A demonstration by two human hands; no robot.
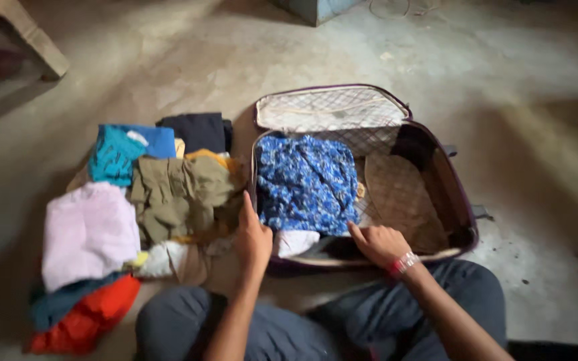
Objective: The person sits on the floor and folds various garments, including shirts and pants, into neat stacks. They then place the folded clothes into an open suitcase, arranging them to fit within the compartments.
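An open purple suitcase lies on the floor in front of my knees. A folded blue floral garment fills its left half, over a white piece. My left hand rests at the suitcase's left wall, fingers against the blue garment's near left edge. My right hand, a bracelet on its wrist, presses down inside the suitcase at the garment's near right corner. Neither hand grips anything that I can see.
A heap of folded clothes lies left of the suitcase: olive, pink, teal, dark navy, orange-red. The right half of the suitcase shows bare lining. A wooden furniture leg stands far left.
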